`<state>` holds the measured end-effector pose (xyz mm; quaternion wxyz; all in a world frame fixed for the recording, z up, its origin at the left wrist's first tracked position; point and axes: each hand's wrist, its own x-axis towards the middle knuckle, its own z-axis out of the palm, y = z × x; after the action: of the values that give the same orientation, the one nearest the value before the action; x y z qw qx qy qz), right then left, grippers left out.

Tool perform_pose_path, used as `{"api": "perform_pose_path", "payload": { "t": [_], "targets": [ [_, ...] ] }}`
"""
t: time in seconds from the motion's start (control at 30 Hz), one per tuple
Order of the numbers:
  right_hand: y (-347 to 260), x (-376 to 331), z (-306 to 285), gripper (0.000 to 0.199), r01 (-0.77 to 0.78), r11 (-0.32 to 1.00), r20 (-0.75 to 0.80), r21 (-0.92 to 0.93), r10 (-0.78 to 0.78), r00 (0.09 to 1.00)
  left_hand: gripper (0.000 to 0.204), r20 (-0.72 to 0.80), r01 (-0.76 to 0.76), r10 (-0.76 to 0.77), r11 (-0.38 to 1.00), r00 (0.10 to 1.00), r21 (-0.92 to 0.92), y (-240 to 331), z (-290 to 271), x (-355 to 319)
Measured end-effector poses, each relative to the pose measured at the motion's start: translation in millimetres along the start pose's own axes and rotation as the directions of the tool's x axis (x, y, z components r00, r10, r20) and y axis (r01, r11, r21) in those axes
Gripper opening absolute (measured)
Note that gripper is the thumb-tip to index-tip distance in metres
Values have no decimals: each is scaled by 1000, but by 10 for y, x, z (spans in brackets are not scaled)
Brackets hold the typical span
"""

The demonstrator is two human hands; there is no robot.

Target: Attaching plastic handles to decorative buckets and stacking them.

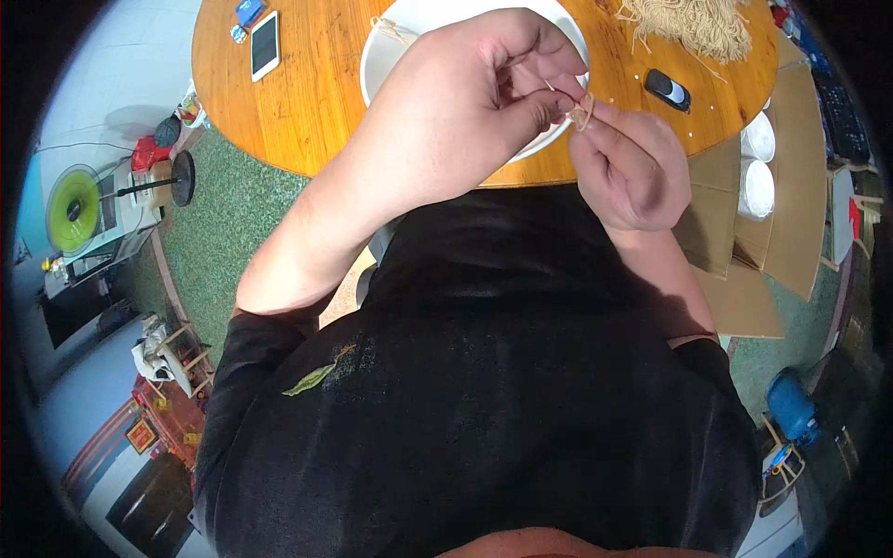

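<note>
Both of my hands come together above the near side of a white basin on a round wooden table. My left hand is pinched, thumb against fingers, on a thin beige string. Thumb and fingertips of my right hand close on the same string from the right, where it forms a small loop or knot. Its exact shape is too small to make out. A few strands of similar string lie at the basin's left rim. My left hand and wrist hide much of the basin.
A heap of beige strings lies at the far right of the table, with a small black-and-grey object nearer. A white phone rests at left. Right of the table stands an open cardboard box with white rolls; a green fan stands left.
</note>
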<state>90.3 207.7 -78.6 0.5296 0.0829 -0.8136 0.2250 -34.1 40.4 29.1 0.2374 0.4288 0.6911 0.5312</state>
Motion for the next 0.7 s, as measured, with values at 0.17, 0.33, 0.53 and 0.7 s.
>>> {"api": "perform_pose_path", "payload": {
  "t": [0.17, 0.33, 0.53, 0.7],
  "targets": [
    [9, 28, 9, 29, 41, 998, 7, 39, -41, 999, 21, 160, -660, 646, 749, 746, 52, -226, -104, 126],
    [-29, 32, 46, 28, 29, 997, -27, 72, -27, 999, 22, 114, 189, -181, 980, 977, -65, 109, -50, 13],
    [-95, -3, 74, 26, -100, 980, -73, 170, 114, 991, 24, 85, 190, -189, 982, 978, -5, 154, -73, -35],
    [-243, 12, -10, 22, -346, 902, 45, 260, 346, 937, 20, 45, 117, -123, 987, 991, 114, -70, -76, -82]
  ]
}}
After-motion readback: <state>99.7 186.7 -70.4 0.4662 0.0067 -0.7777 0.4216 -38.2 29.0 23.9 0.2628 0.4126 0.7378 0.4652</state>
